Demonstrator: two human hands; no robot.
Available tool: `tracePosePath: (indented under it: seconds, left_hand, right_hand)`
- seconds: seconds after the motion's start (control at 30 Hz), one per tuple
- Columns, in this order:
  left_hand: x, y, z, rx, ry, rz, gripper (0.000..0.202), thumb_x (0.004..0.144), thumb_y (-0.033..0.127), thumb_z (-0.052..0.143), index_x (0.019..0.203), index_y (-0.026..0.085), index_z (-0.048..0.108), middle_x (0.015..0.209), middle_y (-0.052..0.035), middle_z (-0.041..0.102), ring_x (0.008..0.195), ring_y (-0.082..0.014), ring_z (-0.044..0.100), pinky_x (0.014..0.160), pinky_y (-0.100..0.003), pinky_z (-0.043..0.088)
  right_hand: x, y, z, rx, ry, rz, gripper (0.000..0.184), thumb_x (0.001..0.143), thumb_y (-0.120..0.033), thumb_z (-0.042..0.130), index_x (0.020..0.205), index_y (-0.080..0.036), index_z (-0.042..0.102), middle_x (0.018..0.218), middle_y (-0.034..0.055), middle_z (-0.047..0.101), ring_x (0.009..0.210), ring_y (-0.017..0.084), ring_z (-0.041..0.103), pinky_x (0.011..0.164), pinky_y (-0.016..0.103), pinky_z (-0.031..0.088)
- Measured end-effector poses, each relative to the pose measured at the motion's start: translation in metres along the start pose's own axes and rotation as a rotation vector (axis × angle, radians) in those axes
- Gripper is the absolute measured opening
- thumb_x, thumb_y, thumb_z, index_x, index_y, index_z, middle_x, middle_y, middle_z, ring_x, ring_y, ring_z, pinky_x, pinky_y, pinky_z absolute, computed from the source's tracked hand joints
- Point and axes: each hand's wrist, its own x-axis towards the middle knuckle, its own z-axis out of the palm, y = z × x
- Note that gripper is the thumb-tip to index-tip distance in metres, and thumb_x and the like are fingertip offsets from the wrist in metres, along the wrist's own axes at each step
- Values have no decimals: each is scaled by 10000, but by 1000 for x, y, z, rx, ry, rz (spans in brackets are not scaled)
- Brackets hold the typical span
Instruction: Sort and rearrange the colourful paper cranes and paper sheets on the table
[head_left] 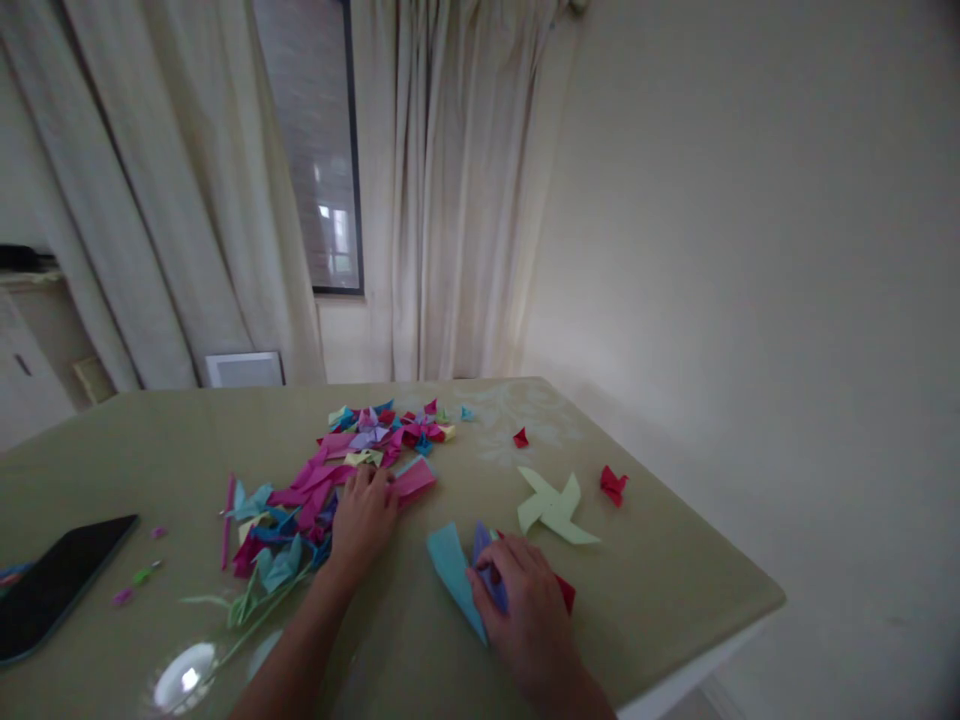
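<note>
My left hand [367, 515] rests on a heap of folded coloured papers [315, 480], its fingers bent down and slightly apart. A pink folded paper [412, 481] with a light blue edge sticks out beside its fingertips. My right hand [529, 610] is closed, its thumb and fingers on a purple folded paper [482, 545] above the table. A light blue folded paper [455, 575] lies at its left, and a red paper [565, 593] shows past its right side. Beyond this hand lies a pale green paper pinwheel [555, 507].
Red folded papers [613, 485] lie near the right edge of the table [675, 600]. More origami [386, 428] is heaped farther back. At left are a black phone [67, 575], a pink stick [227, 525] and small bits. A wall stands at right, curtains [465, 200] behind.
</note>
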Motion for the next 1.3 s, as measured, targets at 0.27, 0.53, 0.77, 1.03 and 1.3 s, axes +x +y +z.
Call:
tracePosePath:
  seconds: [0.27,0.53,0.77,1.03,1.3]
  left_hand:
    - [-3,-2,0,110,-122,-5,222,1007,189,475,1082,175,684,1168,-155,712,1124,-329,666,932,-439,498]
    - [-1,2,-2,120,82,138,329,975,62,442,1196,160,665,1249,-171,711,1177,-338,648,972,-470,495]
    - [-4,13,4,-113,354,489,257,980,56,472,1123,186,642,1071,-117,728,1038,-277,683,933,-394,515]
    - [-2,21,3,-712,287,302,150,1025,292,562,1084,207,671,1021,-65,697,885,-199,692,775,-299,560]
    - [0,40,-8,-1369,51,63,303,811,440,839,913,173,739,747,-6,714,653,-136,649,609,-233,539]
  right_hand:
    - [0,-9,8,75,5,-56,121,915,-178,719,908,-253,624,921,36,676,888,256,646,833,394,508]
    - [30,-9,-6,19,47,-134,136,957,-179,689,1077,-240,674,1058,66,678,997,259,637,901,402,538]
    - [93,-1,-17,-121,-32,-256,334,974,-227,721,1307,-249,688,1273,90,692,1173,277,615,1040,430,493]
    - [118,18,-10,-145,-97,-249,199,1011,-160,649,1077,-242,818,993,53,793,947,230,684,891,358,494]
    - [103,46,-31,133,97,-188,261,1019,-160,576,1071,-226,823,1016,76,770,958,218,706,885,339,545]
